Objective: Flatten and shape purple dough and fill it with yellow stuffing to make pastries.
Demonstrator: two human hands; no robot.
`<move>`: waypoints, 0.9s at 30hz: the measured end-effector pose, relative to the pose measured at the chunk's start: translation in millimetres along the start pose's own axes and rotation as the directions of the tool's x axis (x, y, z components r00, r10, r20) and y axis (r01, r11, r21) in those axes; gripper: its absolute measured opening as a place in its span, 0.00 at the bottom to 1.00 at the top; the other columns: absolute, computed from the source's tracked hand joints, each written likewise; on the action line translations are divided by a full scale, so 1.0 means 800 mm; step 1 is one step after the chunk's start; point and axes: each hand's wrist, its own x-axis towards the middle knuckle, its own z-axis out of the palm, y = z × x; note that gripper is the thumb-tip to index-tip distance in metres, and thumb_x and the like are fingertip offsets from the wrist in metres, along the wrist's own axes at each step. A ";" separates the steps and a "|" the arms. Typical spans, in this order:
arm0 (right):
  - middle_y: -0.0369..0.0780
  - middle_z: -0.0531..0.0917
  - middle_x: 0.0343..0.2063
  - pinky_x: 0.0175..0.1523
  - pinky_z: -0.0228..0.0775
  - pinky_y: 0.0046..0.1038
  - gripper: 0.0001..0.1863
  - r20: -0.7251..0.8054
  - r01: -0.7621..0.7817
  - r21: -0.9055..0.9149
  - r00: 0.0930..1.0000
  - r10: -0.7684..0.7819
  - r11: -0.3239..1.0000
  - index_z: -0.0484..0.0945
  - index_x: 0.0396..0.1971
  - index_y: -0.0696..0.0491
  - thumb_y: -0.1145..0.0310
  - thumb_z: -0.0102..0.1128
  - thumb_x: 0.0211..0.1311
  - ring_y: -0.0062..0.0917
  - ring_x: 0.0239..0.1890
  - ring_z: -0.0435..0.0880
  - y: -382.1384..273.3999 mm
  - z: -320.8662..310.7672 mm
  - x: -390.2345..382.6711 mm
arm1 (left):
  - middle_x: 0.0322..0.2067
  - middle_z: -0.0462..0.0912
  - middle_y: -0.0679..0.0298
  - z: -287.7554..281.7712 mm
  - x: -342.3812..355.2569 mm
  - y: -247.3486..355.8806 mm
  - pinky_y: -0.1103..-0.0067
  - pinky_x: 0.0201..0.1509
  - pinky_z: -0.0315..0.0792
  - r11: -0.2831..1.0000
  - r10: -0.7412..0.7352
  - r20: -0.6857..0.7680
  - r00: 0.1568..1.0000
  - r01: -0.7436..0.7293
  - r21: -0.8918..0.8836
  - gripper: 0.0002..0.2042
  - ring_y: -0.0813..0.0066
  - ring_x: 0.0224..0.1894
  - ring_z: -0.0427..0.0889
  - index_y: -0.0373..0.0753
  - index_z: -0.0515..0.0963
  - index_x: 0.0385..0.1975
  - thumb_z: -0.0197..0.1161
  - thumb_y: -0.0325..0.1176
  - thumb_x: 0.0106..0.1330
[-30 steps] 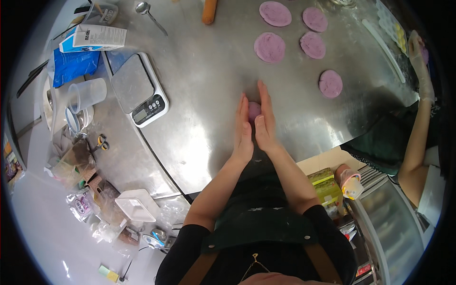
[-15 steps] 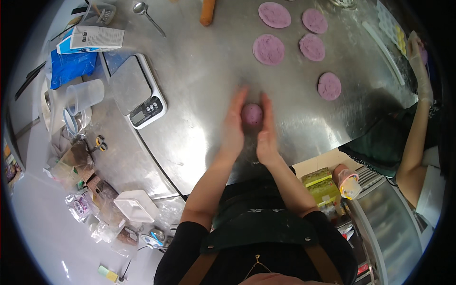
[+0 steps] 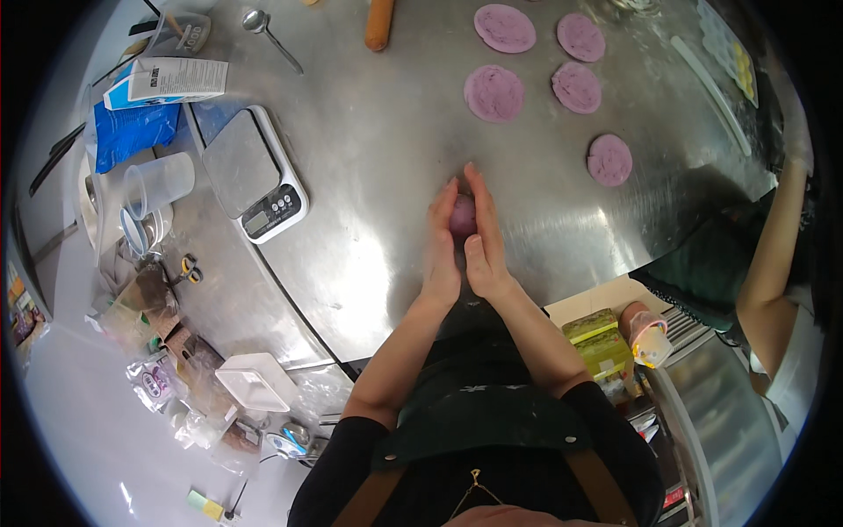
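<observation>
A purple dough ball (image 3: 463,216) sits on the steel table between my palms. My left hand (image 3: 443,241) presses its left side and my right hand (image 3: 485,233) its right, fingers stretched out away from me, partly covering it. Beyond them lie several flat purple dough rounds; the closest are one round (image 3: 609,161) to the right and another (image 3: 494,94) straight ahead.
A kitchen scale (image 3: 256,176) stands to the left, near a spoon (image 3: 274,39) and a plastic cup (image 3: 160,183). An orange-brown wooden rod (image 3: 378,25) lies at the far side. A co-worker's arm (image 3: 773,255) reaches in at right, beside a tray (image 3: 731,53).
My hands have come closer together around the dough ball, covering more of it. At the right edge the co-worker's hand has shifted. The flat rounds stay put.
</observation>
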 end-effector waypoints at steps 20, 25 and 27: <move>0.55 0.47 0.71 0.73 0.40 0.42 0.40 0.093 -0.070 -0.024 0.993 0.072 0.997 0.42 0.70 0.64 0.53 0.38 0.68 0.50 0.73 0.46 0.008 -0.010 0.003 | 0.70 0.54 0.54 0.019 0.007 0.034 0.69 0.73 0.48 0.954 -0.216 -0.146 0.965 0.177 -0.242 0.36 0.61 0.72 0.53 0.34 0.58 0.67 0.30 0.60 0.73; 0.55 0.51 0.70 0.73 0.42 0.41 0.39 0.011 -0.046 -0.123 0.999 0.048 0.991 0.44 0.70 0.64 0.55 0.40 0.68 0.49 0.72 0.50 0.001 0.005 -0.012 | 0.70 0.52 0.55 -0.010 0.017 0.010 0.68 0.73 0.47 0.992 -0.116 0.101 0.988 0.119 -0.029 0.37 0.62 0.72 0.51 0.34 0.53 0.70 0.32 0.60 0.73; 0.56 0.50 0.70 0.73 0.41 0.41 0.39 0.080 -0.071 -0.077 0.994 0.078 0.994 0.44 0.70 0.64 0.53 0.39 0.69 0.49 0.72 0.50 0.005 -0.004 0.009 | 0.71 0.52 0.56 0.008 0.003 0.012 0.68 0.74 0.47 0.997 -0.077 0.027 0.997 0.078 -0.030 0.31 0.61 0.72 0.52 0.35 0.55 0.69 0.31 0.52 0.75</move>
